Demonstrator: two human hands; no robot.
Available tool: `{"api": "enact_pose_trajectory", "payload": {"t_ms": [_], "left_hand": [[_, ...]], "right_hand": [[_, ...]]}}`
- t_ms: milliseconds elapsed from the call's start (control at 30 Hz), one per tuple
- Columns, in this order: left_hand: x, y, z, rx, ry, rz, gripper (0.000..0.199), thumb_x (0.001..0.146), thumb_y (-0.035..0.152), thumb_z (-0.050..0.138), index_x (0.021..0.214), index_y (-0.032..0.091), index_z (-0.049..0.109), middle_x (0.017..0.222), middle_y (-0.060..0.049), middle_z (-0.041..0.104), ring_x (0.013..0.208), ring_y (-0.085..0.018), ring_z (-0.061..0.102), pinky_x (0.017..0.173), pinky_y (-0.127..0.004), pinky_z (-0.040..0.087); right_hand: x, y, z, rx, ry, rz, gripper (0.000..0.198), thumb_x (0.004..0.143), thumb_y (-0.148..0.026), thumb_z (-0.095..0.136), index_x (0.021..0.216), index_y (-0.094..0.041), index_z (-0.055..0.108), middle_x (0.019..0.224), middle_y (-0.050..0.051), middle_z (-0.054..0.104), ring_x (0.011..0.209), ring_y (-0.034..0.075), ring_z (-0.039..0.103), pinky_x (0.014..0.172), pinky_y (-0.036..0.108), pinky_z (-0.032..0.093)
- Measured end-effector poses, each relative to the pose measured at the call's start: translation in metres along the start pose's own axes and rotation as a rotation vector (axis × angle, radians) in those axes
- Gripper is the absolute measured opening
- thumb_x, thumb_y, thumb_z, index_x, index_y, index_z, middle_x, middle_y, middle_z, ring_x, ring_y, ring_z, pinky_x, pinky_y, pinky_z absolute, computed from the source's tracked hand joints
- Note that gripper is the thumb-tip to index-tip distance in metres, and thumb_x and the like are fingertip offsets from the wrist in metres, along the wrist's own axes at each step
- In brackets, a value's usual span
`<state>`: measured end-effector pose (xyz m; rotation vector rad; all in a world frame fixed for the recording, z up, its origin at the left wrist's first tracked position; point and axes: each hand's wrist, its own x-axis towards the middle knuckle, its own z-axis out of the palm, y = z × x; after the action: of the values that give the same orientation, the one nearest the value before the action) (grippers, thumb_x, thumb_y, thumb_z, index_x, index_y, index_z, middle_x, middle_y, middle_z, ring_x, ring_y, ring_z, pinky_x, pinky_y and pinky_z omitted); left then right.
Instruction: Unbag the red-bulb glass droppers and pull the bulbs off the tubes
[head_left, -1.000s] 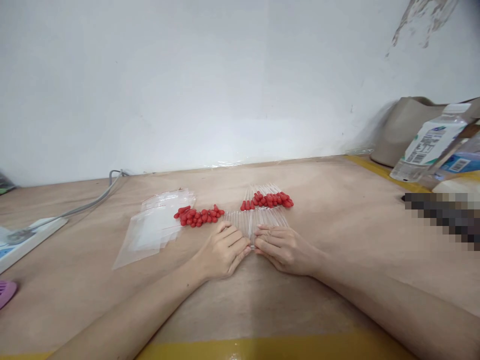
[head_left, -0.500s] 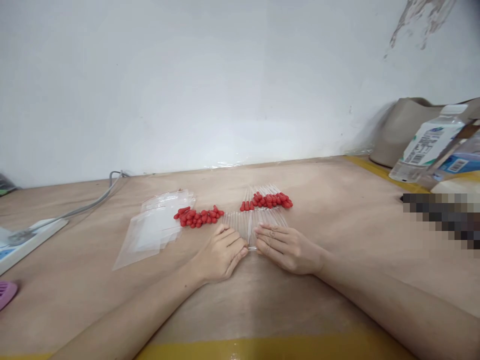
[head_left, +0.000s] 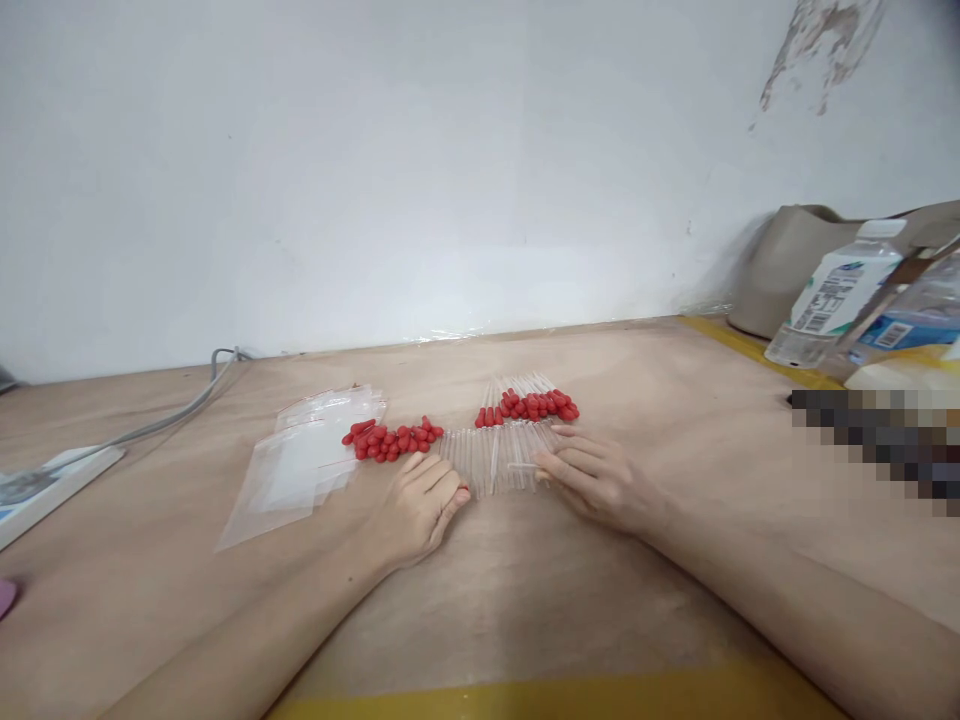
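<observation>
My left hand is closed, with a bit of a red rubber bulb showing at its thumb and fingertips. My right hand pinches a short clear glass tube, held sideways and pointing left. Beneath and between the hands lies a row of clear glass tubes, side by side. Beyond them is a group of red rubber bulbs, with thin clear tips fanning out behind. A heap of loose red bulbs lies to the left, close to my left hand.
Clear zip bags are spread left of the loose bulbs. At the far left are a white power strip and a grey cable. On the right stand a plastic bottle and a beige container. Yellow tape runs along the front.
My hands, close together before over a clear tube, have moved apart. The right has gone right with a glass tube; the left has shifted slightly left, with red showing at its fingertips.
</observation>
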<state>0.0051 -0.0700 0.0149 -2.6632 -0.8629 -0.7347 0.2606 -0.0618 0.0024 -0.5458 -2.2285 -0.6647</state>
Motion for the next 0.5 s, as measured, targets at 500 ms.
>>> {"api": "enact_pose_trajectory", "payload": {"t_ms": [500], "left_hand": [[0.024,-0.105,-0.09,-0.041,0.053,-0.967,0.035,0.081,0.029,0.038,0.107,0.014,0.057,0.081,-0.007,0.062,0.07,-0.018,0.062,0.058,-0.025,0.046]], "right_hand": [[0.04,0.0,0.021,0.061,-0.238,0.585,0.017,0.079,-0.013,0.042,0.078,-0.015,0.058,0.071,0.004,0.063,0.067,0.015,0.054,0.067,0.028,0.032]]}}
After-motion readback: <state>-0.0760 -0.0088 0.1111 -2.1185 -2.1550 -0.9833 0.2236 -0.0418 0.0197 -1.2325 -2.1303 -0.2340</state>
